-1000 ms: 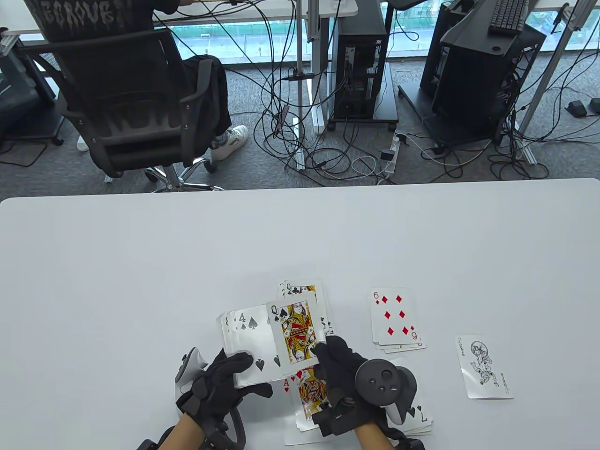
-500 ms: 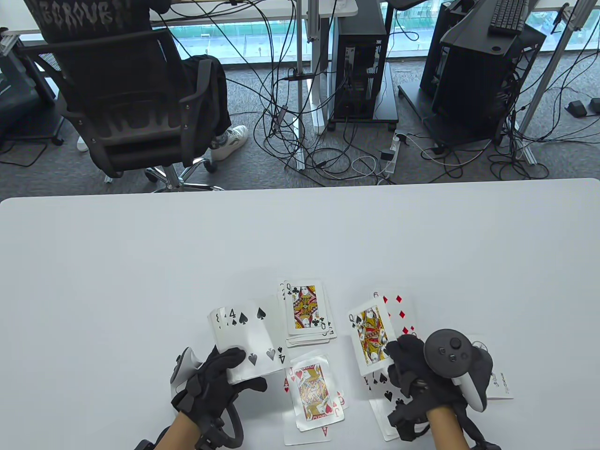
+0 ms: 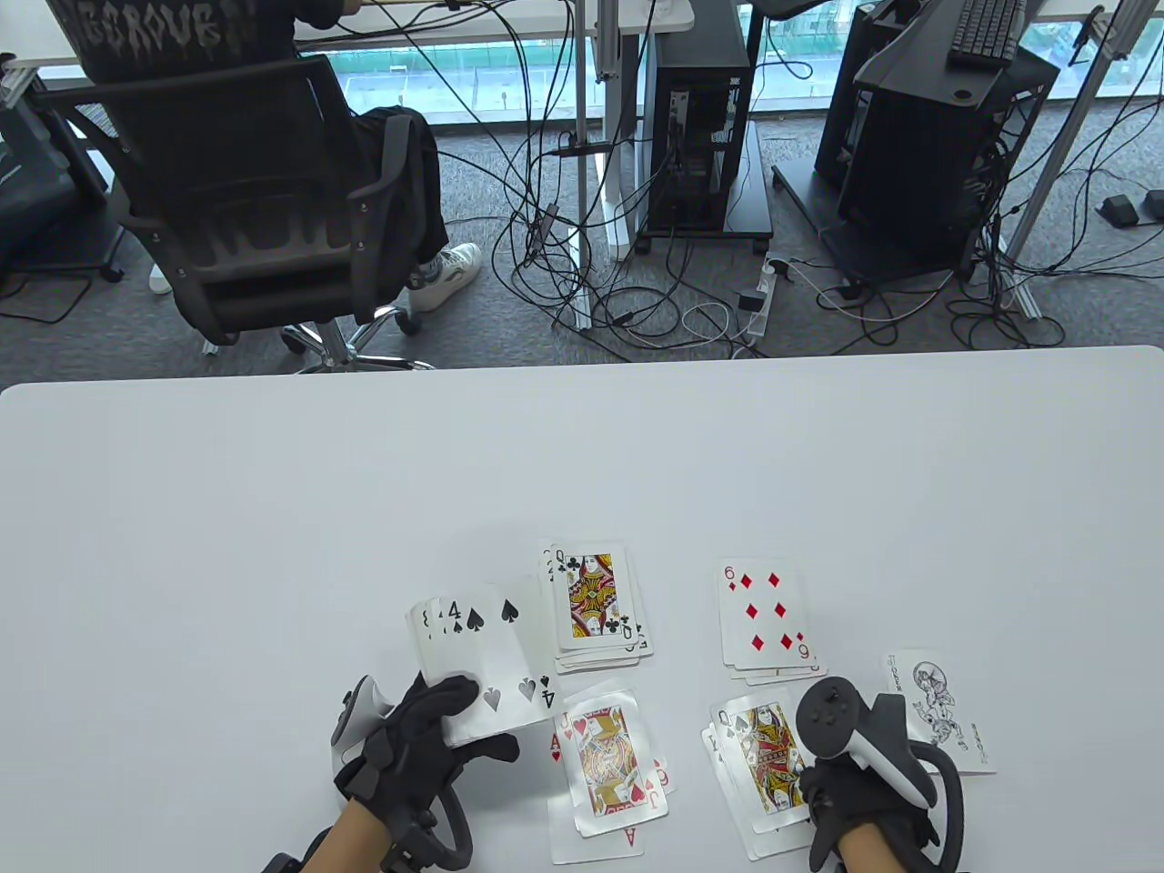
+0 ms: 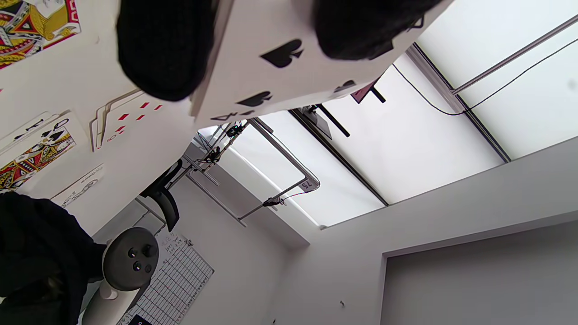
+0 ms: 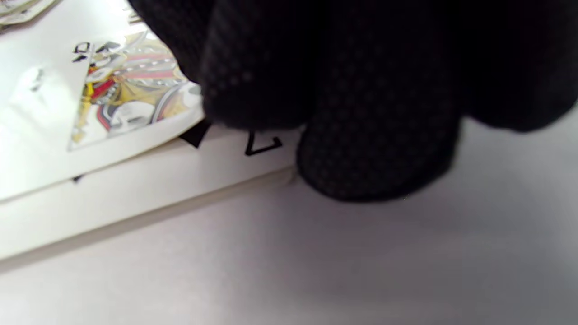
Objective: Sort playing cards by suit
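Note:
My left hand [image 3: 473, 723] grips a fan of cards [image 3: 482, 650] with the 4 of spades on top, held just above the table [image 3: 273, 509]. In the left wrist view my fingers [image 4: 165, 45] clamp those cards [image 4: 289, 58]. My right hand [image 3: 807, 784] holds the near right corner of the queen of spades [image 3: 766, 757], which lies on the spade pile. In the right wrist view my fingertips [image 5: 375, 158] cover the corner of the queen [image 5: 131, 85], which curves slightly above the pile [image 5: 135, 180].
A club pile topped by the queen of clubs [image 3: 596, 602] lies at the middle. A diamond pile topped by the 6 of diamonds [image 3: 767, 618] lies to the right. A heart pile topped by the jack of hearts [image 3: 607, 759] lies near the front. A joker [image 3: 938, 714] lies at the far right.
My right hand took the queen of spades from the fan, carried it right past the diamond pile, and lowered it onto the spade pile. The left hand shifted slightly left with its fan.

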A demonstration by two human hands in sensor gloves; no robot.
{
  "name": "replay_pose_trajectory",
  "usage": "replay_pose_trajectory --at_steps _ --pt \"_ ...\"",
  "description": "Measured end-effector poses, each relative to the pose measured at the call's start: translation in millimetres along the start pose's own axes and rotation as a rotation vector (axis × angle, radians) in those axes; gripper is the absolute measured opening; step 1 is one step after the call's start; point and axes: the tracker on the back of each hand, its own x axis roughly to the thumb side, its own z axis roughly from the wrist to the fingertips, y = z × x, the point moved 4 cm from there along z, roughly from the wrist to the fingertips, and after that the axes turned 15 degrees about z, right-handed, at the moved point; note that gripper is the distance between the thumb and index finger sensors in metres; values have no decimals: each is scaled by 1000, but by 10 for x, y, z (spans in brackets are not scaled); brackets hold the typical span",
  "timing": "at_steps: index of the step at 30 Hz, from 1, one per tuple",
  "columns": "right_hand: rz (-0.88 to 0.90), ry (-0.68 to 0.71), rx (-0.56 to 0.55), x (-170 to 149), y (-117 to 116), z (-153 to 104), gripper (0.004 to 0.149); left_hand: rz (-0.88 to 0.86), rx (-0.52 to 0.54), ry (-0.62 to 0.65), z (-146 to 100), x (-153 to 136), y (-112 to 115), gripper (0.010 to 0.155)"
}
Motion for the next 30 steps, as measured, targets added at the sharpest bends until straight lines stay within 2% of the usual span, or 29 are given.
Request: replay_pose_trajectory --at_steps 6,12,16,20,23,26,30 --pt "-159 -35 8 95 -49 -21 47 2 0 -7 -1 4 19 51" --pt "-240 -59 -9 164 -39 -39 48 2 1 -13 -2 1 29 51" --pt "-232 -36 -14 315 122 -71 52 3 0 -18 -1 -2 35 51" --pt "-78 172 -117 736 348 -230 54 5 1 -26 1 -10 40 51" --pt "111 408 -250 1132 472 -390 54 4 2 -31 -1 -11 46 51" --pt "273 575 -345 1428 478 -485 54 3 0 -29 0 -7 48 51" --pt "439 738 -459 1689 359 -570 55 3 -3 -33 4 -17 47 51"
